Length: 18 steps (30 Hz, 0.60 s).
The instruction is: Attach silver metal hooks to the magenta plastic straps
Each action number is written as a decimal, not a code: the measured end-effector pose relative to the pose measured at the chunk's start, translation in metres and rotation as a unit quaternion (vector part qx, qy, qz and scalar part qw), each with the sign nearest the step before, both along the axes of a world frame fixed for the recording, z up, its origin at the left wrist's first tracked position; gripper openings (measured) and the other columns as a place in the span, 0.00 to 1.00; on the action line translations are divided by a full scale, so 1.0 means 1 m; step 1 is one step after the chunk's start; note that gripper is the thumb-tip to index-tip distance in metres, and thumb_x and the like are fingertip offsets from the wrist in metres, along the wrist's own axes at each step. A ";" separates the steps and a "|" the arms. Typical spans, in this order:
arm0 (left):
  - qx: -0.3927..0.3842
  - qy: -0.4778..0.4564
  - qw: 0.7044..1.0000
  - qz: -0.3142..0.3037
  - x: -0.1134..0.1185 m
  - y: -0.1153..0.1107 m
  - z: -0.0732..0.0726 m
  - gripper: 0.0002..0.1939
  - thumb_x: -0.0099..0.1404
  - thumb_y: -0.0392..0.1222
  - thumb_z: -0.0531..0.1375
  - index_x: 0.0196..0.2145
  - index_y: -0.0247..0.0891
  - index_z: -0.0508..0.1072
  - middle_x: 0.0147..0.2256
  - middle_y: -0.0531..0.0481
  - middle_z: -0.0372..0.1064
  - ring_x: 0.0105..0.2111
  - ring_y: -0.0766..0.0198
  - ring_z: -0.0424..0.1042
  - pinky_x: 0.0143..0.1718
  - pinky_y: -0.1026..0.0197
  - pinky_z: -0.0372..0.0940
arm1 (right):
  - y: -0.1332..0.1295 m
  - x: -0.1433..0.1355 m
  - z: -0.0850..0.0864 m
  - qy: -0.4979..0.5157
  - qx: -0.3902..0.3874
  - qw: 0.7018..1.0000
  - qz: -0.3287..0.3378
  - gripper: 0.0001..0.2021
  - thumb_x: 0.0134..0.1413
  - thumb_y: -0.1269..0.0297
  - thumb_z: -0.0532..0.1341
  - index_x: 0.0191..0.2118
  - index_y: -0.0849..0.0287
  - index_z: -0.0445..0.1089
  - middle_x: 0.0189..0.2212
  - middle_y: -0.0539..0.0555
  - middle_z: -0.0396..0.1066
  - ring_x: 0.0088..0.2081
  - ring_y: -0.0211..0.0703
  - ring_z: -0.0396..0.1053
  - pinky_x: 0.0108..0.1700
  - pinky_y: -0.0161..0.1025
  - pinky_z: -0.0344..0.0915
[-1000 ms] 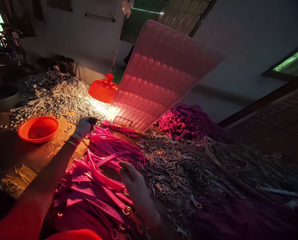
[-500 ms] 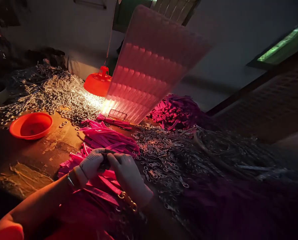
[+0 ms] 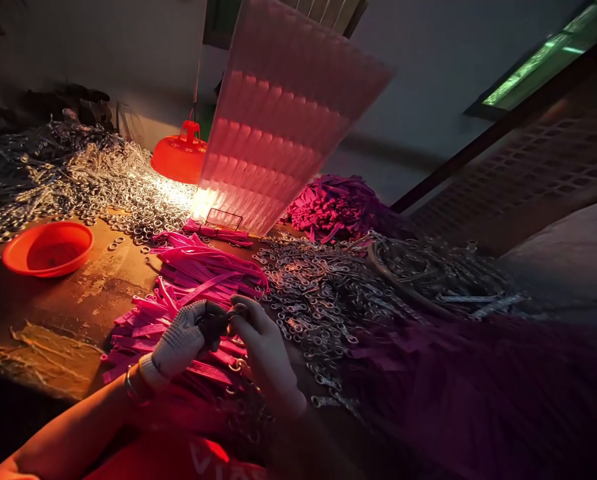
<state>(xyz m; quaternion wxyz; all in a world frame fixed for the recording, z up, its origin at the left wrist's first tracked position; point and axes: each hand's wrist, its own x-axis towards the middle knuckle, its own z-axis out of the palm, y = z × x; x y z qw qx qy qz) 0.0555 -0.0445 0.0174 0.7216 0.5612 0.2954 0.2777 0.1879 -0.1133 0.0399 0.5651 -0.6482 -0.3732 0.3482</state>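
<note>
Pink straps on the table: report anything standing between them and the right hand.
Nothing visible stands between the right hand and the pink straps just beyond it. The gloved left hand, close beside it, hides some straps from this view; whether either hand touches them cannot be told.

Table point(image 3: 109, 270) (probably wooden) under pink straps point(image 3: 198, 261)

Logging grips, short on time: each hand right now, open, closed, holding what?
Left hand: closed, gloved fingers curled; too dark to tell what it holds.
Right hand: closed, thumb and finger pinched; contents can't be told.
</note>
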 end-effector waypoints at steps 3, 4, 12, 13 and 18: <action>0.059 0.036 0.997 0.013 -0.001 -0.004 0.004 0.13 0.64 0.48 0.62 0.38 0.35 0.73 0.22 0.54 0.66 0.20 0.71 0.61 0.22 0.68 0.57 | -0.006 -0.002 -0.004 -0.039 0.010 0.999 0.004 0.15 0.52 0.62 0.59 0.46 0.57 0.74 0.38 0.51 0.75 0.40 0.43 0.70 0.43 0.38 0.68; 0.083 0.046 0.995 0.021 -0.001 -0.005 0.005 0.12 0.63 0.48 0.63 0.37 0.35 0.73 0.22 0.53 0.66 0.21 0.71 0.62 0.22 0.68 0.58 | -0.008 -0.003 -0.006 -0.052 0.012 0.999 0.008 0.16 0.53 0.62 0.59 0.46 0.58 0.74 0.39 0.52 0.75 0.41 0.44 0.71 0.44 0.39 0.68; 0.026 0.030 0.999 -0.019 -0.007 -0.020 0.007 0.14 0.67 0.51 0.58 0.30 0.39 0.66 0.19 0.55 0.63 0.17 0.72 0.58 0.19 0.68 0.52 | -0.031 -0.002 -0.018 -0.173 0.027 0.984 0.043 0.17 0.61 0.64 0.55 0.55 0.56 0.69 0.49 0.56 0.74 0.49 0.46 0.71 0.53 0.43 0.66; 0.025 0.030 0.999 -0.021 -0.008 -0.022 0.006 0.13 0.67 0.49 0.58 0.30 0.39 0.66 0.19 0.55 0.64 0.17 0.72 0.58 0.19 0.68 0.53 | -0.033 -0.002 -0.019 -0.213 0.033 0.975 0.054 0.17 0.62 0.65 0.55 0.55 0.57 0.69 0.49 0.56 0.73 0.50 0.46 0.70 0.53 0.43 0.65; -0.056 0.019 0.996 -0.064 -0.016 -0.034 0.000 0.10 0.65 0.44 0.58 0.28 0.38 0.67 0.19 0.55 0.62 0.17 0.71 0.58 0.20 0.67 0.53 | -0.043 -0.008 -0.018 -0.466 0.024 0.882 0.067 0.12 0.64 0.67 0.51 0.39 0.59 0.72 0.33 0.56 0.73 0.36 0.46 0.68 0.39 0.41 0.62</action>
